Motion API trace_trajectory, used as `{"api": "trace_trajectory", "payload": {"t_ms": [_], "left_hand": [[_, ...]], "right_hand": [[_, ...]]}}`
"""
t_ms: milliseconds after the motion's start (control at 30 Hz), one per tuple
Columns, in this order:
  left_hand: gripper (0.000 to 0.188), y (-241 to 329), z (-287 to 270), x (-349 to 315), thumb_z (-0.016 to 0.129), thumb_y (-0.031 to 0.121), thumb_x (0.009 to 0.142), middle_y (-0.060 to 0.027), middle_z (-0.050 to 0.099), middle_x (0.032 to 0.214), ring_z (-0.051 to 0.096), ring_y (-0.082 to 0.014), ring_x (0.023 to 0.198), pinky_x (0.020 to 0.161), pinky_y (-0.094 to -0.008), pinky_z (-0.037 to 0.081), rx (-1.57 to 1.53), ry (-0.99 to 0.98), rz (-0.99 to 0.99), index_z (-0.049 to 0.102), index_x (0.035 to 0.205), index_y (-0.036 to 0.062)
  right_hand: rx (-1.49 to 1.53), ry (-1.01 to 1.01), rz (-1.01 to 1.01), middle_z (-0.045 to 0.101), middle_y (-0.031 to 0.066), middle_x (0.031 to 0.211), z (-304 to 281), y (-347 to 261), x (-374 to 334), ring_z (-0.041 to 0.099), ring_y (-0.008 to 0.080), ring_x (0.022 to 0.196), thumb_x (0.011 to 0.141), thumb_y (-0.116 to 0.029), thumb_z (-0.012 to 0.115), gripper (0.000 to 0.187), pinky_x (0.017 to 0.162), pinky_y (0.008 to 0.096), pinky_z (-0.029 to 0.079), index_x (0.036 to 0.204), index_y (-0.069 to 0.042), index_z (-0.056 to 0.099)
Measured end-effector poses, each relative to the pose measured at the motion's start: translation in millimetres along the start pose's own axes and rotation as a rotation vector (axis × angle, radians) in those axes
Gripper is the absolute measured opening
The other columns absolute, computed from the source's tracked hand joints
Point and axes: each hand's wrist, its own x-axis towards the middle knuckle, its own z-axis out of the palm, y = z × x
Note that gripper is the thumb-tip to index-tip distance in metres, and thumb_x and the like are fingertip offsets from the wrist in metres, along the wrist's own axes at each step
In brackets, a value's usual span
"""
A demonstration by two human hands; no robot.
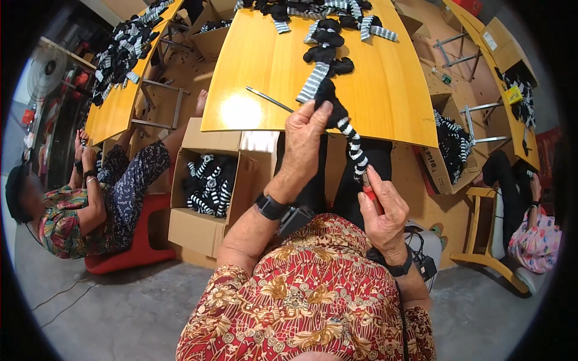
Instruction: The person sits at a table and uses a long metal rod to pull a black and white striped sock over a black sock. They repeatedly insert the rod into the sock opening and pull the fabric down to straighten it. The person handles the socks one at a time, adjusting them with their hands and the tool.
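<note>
My left hand (306, 135) is closed in a pinch on a black knitted piece (338, 111) at the table's near edge. From it a narrow black-and-white striped knitted tube (355, 150) stretches down to my right hand (385, 210). My right hand is closed around a small red-handled tool (369, 194), whose tip meets the tube's lower end; the tip is hidden. A thin metal rod (268, 98) lies on the table, one end beside my left hand. A grey-and-white striped knitted piece (313, 82) lies just beyond my left hand.
More knitted pieces (328, 33) run up the yellow table (385, 96). Cardboard boxes with striped pieces stand at the left (198, 231) and right (438, 171). One person (66, 210) sits at the left on a red chair (135, 246); another (536, 240) sits at the right.
</note>
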Motion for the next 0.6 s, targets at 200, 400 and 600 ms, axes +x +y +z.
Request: {"api": "trace_trajectory", "payload": {"t_ms": [200,400,600], "left_hand": [[0.013,-8,9,-1,0.060,0.016,0.095,-0.0015,0.069,0.093,0.066,-0.0090,0.080,0.071,-0.0233,0.053,0.085,-0.073,0.003,0.065,0.101,0.0057],[0.009,11,-8,-5,0.062,0.011,0.093,-0.0014,0.069,0.092,0.067,-0.0109,0.083,0.079,-0.0292,0.054,-0.141,-0.086,-0.257,0.063,0.101,0.0084],[0.019,20,-2,-4,0.060,0.012,0.093,-0.0057,0.069,0.100,0.068,-0.0157,0.087,0.081,-0.0314,0.055,-0.260,-0.057,-0.203,0.056,0.112,0.0092]], "right_hand": [[-0.001,0.083,-0.004,0.062,0.0130,0.084,8,3,6,0.062,0.0218,0.072,0.080,0.004,0.063,0.049,0.065,0.0314,0.050,0.128,0.001,0.056],[0.048,0.041,0.044,0.061,0.0108,0.082,-17,14,11,0.060,0.0183,0.071,0.078,0.005,0.064,0.048,0.066,0.0292,0.049,0.125,-0.001,0.059],[0.105,-0.149,0.046,0.058,0.0070,0.077,-37,23,6,0.055,0.0147,0.065,0.075,0.005,0.066,0.049,0.061,0.0263,0.045,0.124,-0.002,0.060]]}}
